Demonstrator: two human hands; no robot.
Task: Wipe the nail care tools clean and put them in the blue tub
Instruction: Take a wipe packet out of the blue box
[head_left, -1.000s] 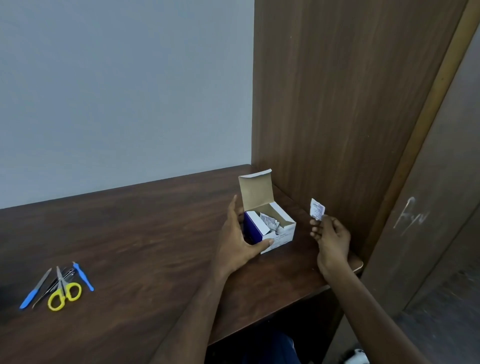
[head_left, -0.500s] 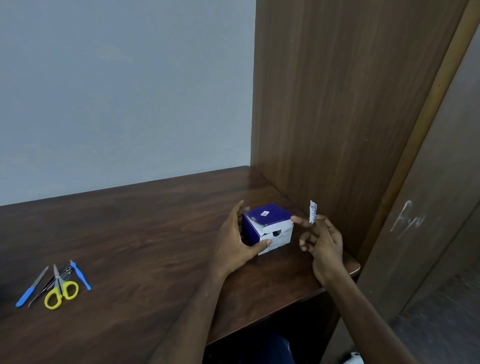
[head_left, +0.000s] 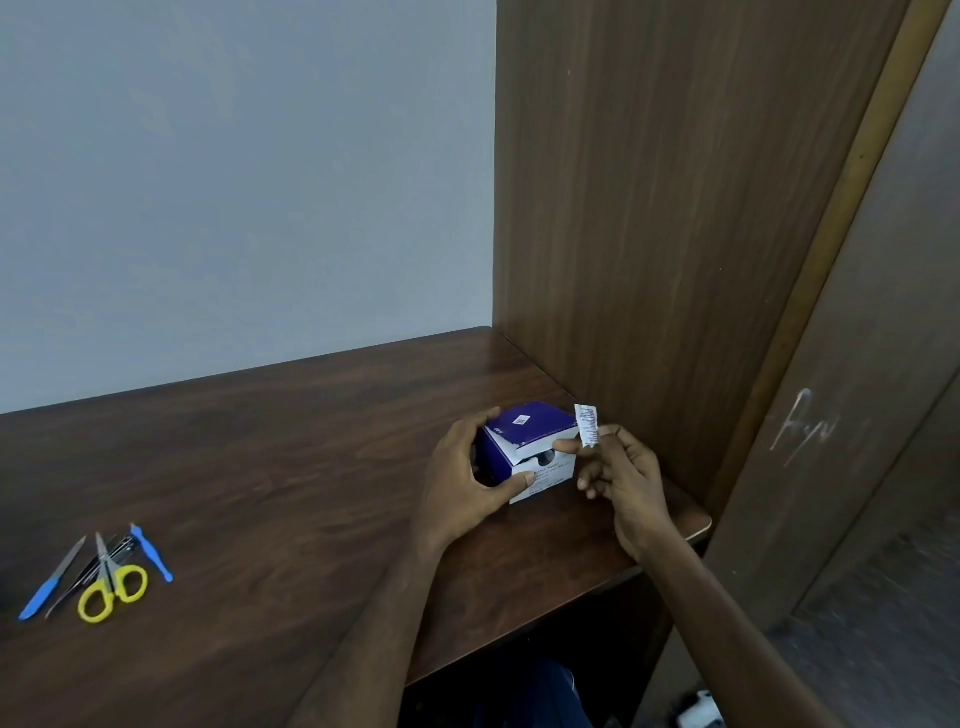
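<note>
A box (head_left: 530, 451) is sitting on the table (head_left: 291, 467) toward its 3 o'clock end, near the side panel (head_left: 665, 208). The left hand (head_left: 462, 486) is lying at the box's 9 o'clock, the right hand (head_left: 621, 480) at its 3 o'clock, holding a sachet (head_left: 588, 425) just beside the lid. Well apart, at the table's 8 o'clock, 1 pair of scissors (head_left: 110, 587) is lying among other tools (head_left: 78, 571).

The table (head_left: 260, 467) is dark wood with a slight sheen. The box (head_left: 530, 452) looks like smooth cardboard; the scissors (head_left: 111, 587) have glossy yellow plastic handles and metal blades.
</note>
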